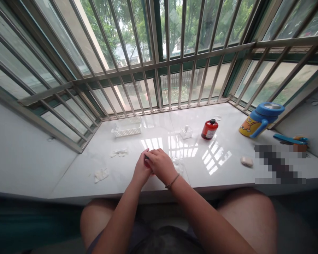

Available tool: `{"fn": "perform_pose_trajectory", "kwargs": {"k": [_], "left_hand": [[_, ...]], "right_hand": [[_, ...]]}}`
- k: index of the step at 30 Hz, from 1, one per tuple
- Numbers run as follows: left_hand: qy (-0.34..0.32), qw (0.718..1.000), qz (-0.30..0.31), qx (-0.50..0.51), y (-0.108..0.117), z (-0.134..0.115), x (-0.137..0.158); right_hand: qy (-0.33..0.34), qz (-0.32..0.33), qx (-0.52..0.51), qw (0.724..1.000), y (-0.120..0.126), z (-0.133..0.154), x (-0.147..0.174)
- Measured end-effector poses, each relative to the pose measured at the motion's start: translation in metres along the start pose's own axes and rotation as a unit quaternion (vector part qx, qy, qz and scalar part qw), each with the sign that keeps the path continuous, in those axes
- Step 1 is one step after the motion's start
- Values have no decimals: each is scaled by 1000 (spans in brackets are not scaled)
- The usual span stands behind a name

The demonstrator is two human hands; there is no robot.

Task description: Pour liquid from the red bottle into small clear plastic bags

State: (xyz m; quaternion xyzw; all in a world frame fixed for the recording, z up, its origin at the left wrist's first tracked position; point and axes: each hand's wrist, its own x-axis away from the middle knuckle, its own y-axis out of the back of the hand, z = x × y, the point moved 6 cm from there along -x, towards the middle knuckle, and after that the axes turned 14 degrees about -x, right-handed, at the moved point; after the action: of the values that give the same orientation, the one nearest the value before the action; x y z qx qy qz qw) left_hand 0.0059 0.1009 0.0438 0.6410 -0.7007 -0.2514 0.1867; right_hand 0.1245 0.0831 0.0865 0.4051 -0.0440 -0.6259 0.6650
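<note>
My left hand [141, 170] is closed around a small red bottle [147, 163] with a dark cap, mostly hidden by my fingers. My right hand [162, 163] lies over the top of it, fingers curled at the cap. Both hands meet just above the near part of the white ledge. Right beside my right hand sits a clear plastic container [178, 164]. Farther back stands another red bottle [210, 129] with a black cap and a pale label, upright. Left of that bottle is a small clear box [186, 132] with something white in it.
A white perforated basket [127, 131] stands at the back left. Crumpled tissues [101, 175] lie on the left. To the right are a beige item [247, 162], a blue and yellow mug [262, 120] and a blue tool [290, 139]. Metal window bars [159, 65] edge the ledge.
</note>
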Motion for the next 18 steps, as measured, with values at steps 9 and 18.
{"fn": "perform_pose_trajectory", "kwargs": {"k": [9, 18], "left_hand": [[-22, 995, 6, 102, -10, 14, -1], [-30, 996, -8, 85, -6, 8, 0]], "right_hand": [[-34, -78, -138, 987, 18, -3, 32], [-61, -93, -209, 972, 14, 4, 36]]}}
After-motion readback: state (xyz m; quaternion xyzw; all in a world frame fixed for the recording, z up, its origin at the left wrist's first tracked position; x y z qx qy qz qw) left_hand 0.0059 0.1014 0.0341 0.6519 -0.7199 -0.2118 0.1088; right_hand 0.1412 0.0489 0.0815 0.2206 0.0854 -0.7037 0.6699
